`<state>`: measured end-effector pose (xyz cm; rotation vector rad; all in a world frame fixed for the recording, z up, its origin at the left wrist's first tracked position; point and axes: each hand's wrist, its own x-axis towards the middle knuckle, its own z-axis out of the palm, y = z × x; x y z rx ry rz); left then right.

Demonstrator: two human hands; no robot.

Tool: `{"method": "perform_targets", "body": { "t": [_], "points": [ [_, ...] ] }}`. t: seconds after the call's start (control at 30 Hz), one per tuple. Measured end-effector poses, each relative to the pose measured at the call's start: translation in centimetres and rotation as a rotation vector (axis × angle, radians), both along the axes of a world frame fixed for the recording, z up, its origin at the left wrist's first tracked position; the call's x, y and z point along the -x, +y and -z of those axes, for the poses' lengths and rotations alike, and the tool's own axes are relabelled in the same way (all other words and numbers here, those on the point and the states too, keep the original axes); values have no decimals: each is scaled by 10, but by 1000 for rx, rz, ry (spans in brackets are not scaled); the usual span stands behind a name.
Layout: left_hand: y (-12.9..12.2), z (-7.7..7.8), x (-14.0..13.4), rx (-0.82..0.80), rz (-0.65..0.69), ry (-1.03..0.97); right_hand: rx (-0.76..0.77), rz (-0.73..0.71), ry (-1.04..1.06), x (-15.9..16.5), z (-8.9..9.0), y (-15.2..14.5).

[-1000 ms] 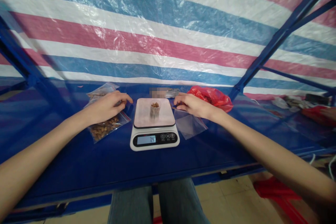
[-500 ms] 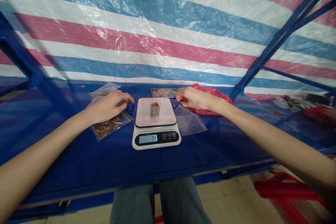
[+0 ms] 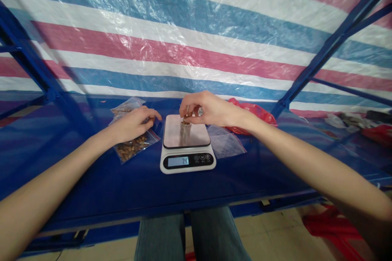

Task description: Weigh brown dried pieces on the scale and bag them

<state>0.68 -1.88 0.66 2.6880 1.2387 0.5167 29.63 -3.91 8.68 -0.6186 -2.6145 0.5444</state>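
A white digital scale (image 3: 202, 140) with a steel plate stands before me, its display reading 7.4. On the plate is a small clear cup (image 3: 185, 130) with brown pellet-like pieces in it. My right hand (image 3: 199, 108) hovers over the cup with thumb and fingers pinched at its top; whatever they hold is too small or hidden to name. My left hand (image 3: 137, 124) rests loosely on a clear zip bag of brown pieces (image 3: 131, 149), left of the scale, its fingers stretched forward and partly apart.
An unfilled-looking clear zip bag (image 3: 228, 144) lies right of the scale, with a red plastic bag (image 3: 257, 114) behind it. Blue metal posts (image 3: 306, 73) and a striped sheet (image 3: 171, 53) close the blue table's back. A red stool (image 3: 330, 226) stands at lower right.
My right hand has moved left, from beside the flat picture-like item behind the scale to above the cup. My left hand stays on the bag. The display still reads 7.4.
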Motion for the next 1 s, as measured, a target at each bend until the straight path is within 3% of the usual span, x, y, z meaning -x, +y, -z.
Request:
{"method": "perform_targets", "body": {
  "t": [0.13,0.33,0.43,0.6,0.7,0.83,1.0],
  "points": [
    [-1,0,0,-13,-5,0,-50,-28,-59,-6,-2,2],
    [1,2,1,-4,-4,-7,-42,110,25,-23,-5,-12],
    [2,4,3,-4,-11,-9,-86,209,37,-48,14,-32],
    [3,5,3,-2,-11,-8,-88,321,-120,-103,67,-80],
    [4,5,3,-3,-18,-2,-77,358,-146,-128,86,-104],
    [4,4,2,0,-32,9,-45,395,-83,-141,84,-111],
    [1,3,1,9,-52,28,-145,414,-9,-138,68,-68]
  ]
}}
